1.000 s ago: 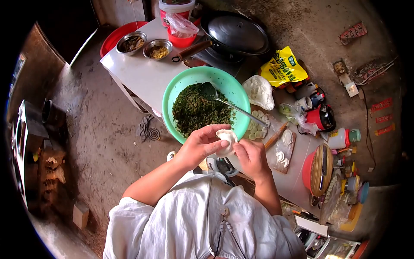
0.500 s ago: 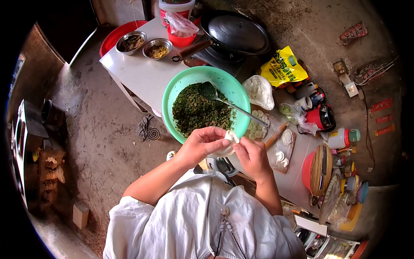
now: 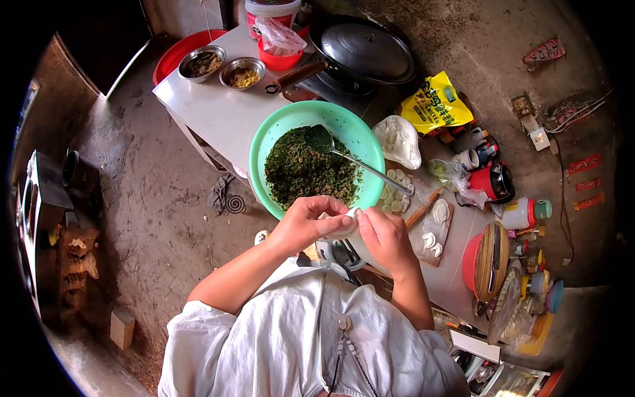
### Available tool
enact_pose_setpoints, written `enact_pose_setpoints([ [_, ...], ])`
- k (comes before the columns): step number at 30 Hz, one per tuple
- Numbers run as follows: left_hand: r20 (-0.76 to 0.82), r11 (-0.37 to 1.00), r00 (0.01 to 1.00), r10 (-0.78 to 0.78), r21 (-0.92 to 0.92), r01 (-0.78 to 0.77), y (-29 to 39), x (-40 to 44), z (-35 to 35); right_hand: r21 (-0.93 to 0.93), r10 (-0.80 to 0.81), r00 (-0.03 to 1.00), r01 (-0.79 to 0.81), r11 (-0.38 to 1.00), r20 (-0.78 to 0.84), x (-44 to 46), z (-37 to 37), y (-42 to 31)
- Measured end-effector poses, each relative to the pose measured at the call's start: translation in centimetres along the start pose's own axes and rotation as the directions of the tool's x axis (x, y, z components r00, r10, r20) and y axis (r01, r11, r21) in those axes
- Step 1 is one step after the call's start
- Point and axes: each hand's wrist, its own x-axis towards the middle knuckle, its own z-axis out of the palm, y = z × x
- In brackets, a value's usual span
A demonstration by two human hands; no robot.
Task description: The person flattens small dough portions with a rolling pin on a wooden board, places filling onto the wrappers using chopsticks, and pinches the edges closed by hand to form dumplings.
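My left hand [image 3: 309,223] and my right hand [image 3: 385,238] meet at the near rim of a mint-green bowl [image 3: 369,142]. Between them is a white dumpling [image 3: 355,213], its edge pinched by the thumbs and fingers of both hands, which partly hide it. Inside the bowl lies chopped green filling [image 3: 297,169], with a metal spoon [image 3: 360,163] resting in it and its handle over the right rim. Right of my right hand, several folded dumplings [image 3: 431,243] and round wrappers [image 3: 440,211] sit on a small board.
Flattened dough pieces [image 3: 395,192] and a rolling pin [image 3: 423,208] lie right of the bowl, below a bag of flour [image 3: 397,140]. Behind stand a lidded wok [image 3: 364,49] and two metal bowls of food [image 3: 242,74]. A red basin [image 3: 471,264] stands at right.
The dumpling's raised white edge has been pressed down and is now more covered by my fingers. Both hands stay in nearly the same place, my right fingers closer to the left.
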Motion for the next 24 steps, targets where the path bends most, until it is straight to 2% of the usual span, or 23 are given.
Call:
enact_pose_setpoints([
  [2,-0.001,1.000,1.000,-0.010,-0.027,0.010,0.1,-0.1,0.1,-0.026,-0.025,1.000,0.025,0.999,0.009,0.0,0.0,0.0],
  [4,-0.003,0.998,1.000,-0.020,-0.053,0.020,0.4,-0.2,0.1,0.030,0.029,0.999,-0.030,0.999,0.042,0.2,-0.4,-0.5],
  [7,0.008,0.996,0.996,-0.088,0.026,0.088,0.8,-0.2,0.2,-0.016,-0.018,0.999,0.019,1.000,0.038,0.0,0.1,0.3],
  [10,0.001,0.999,0.999,-0.049,-0.018,0.049,0.3,0.0,0.3,0.021,0.029,0.999,-0.030,0.999,0.020,0.0,-0.2,-0.3],
  [14,0.027,0.999,1.000,0.006,0.042,-0.007,-0.8,0.4,0.0,-0.022,0.004,0.999,-0.003,1.000,0.051,-0.1,-0.2,0.1],
  [16,0.057,0.998,0.998,0.035,0.044,-0.038,0.0,0.3,0.2,0.026,0.016,0.999,-0.017,1.000,0.038,-0.1,-0.2,0.2],
  [18,0.096,0.964,0.985,-0.145,0.238,0.118,1.6,0.1,0.5,-0.009,0.032,0.998,-0.031,0.999,0.059,-0.5,-0.1,0.7],
  [19,0.100,0.963,0.984,-0.149,0.241,0.121,1.2,0.2,0.7,-0.046,0.045,0.996,-0.041,0.998,0.082,-0.8,-0.2,1.0],
  [20,0.142,0.982,0.981,-0.129,0.158,0.107,0.6,0.4,1.0,-0.044,0.050,0.996,-0.047,0.998,0.076,-1.0,-0.5,1.0],
  [21,0.183,0.993,0.977,-0.108,0.075,0.096,0.3,0.6,1.2,0.048,0.174,0.982,-0.178,0.983,0.076,-1.3,-0.8,1.1],
  [22,0.214,0.986,0.964,-0.156,0.085,0.141,0.8,0.6,1.5,0.140,0.296,0.952,-0.305,0.942,0.084,-1.6,-1.1,1.1],
  [23,0.226,0.985,0.960,-0.164,0.096,0.145,0.0,1.0,1.9,0.144,0.305,0.950,-0.313,0.939,0.070,-1.8,-1.2,1.3],
  [24,0.196,0.992,0.975,-0.102,-0.047,0.113,-1.2,1.4,2.7,0.148,0.316,0.948,-0.316,0.937,0.019,-2.1,-1.3,1.5],
])
